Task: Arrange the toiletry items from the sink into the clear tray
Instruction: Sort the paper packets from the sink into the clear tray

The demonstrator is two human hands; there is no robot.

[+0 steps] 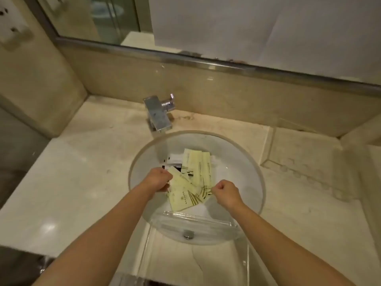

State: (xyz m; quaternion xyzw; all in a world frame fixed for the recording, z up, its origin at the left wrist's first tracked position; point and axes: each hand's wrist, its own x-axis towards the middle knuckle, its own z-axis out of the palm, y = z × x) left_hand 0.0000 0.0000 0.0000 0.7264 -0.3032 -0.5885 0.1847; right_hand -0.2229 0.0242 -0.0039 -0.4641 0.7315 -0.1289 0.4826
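Both my forearms are bare right up to the frame edge, no sleeve showing on either. Left hand (158, 179) and right hand (226, 193): no gloves, rings, watch or wristband. No marks or tattoos on the arms as far as I can tell. Nails hidden. Nothing else of me in view.

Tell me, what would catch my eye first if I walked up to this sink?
Probably the heap of pale yellow packets lying in the round sink, with two bare arms reaching in from below. The left hand and right hand are both closed on the near edges of that heap. After that, the square metal tap behind the sink, and the clear tray at its near rim, easy to miss because it is see-through.
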